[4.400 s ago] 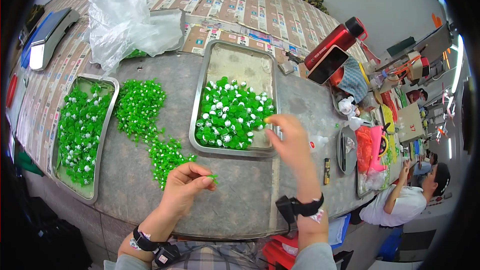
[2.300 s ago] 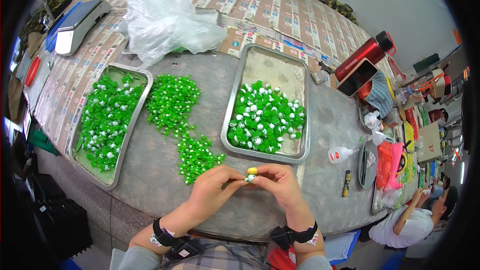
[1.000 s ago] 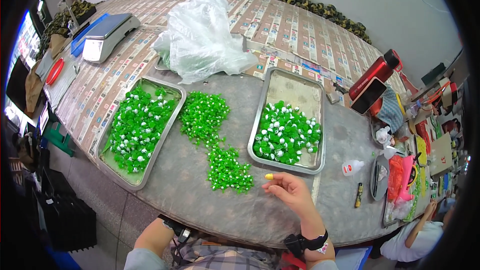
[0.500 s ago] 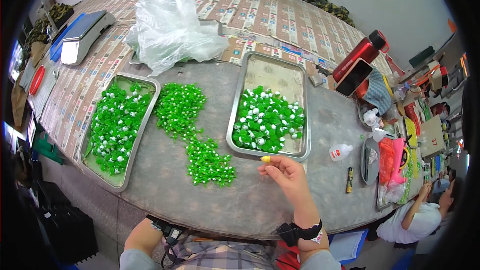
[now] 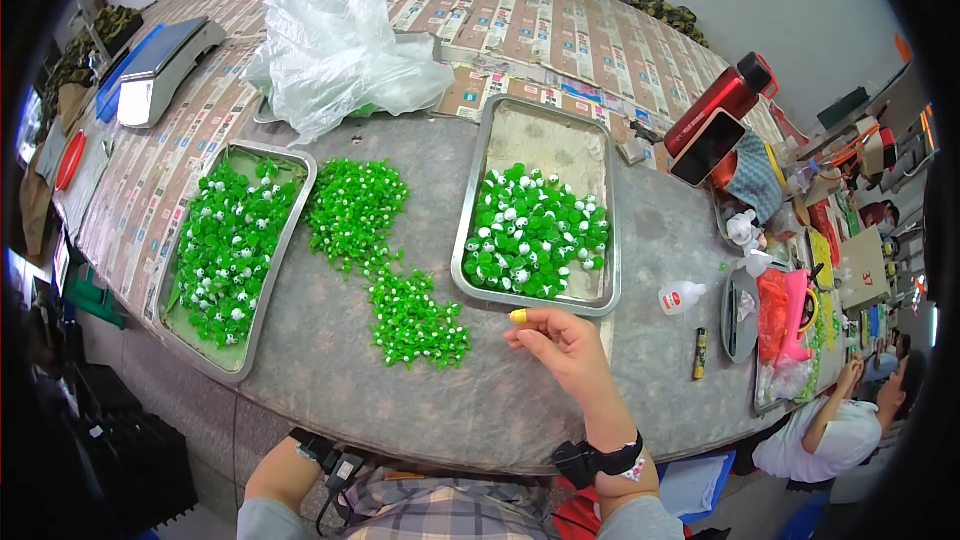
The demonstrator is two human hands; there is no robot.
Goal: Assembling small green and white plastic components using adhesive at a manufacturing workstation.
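Note:
My right hand (image 5: 565, 348) hovers over the table just below the near edge of the right metal tray (image 5: 545, 130). Its index finger wears a yellow fingertip cover (image 5: 518, 317), and the thumb stands a little apart below it. No object shows between them. Inside that tray lie green pieces with white eyeball-like balls (image 5: 535, 235). Left of the hand, a pile of small green pieces with white dots (image 5: 415, 325) spreads on the table. My left forearm (image 5: 285, 475) reaches the table's near edge; its hand is out of sight.
A second metal tray (image 5: 262, 290) of green-and-white pieces stands left. Behind are a translucent plastic bag (image 5: 335, 45) and a scale (image 5: 165, 75). At right are a red bottle (image 5: 718, 105), phone (image 5: 708, 147), small white bottle (image 5: 681, 297) and marker-like tube (image 5: 700, 353). A co-worker (image 5: 825, 440) sits far right.
My right hand has shifted slightly left toward the small green pile, thumb and index finger still apart. The trays and piles keep their places.

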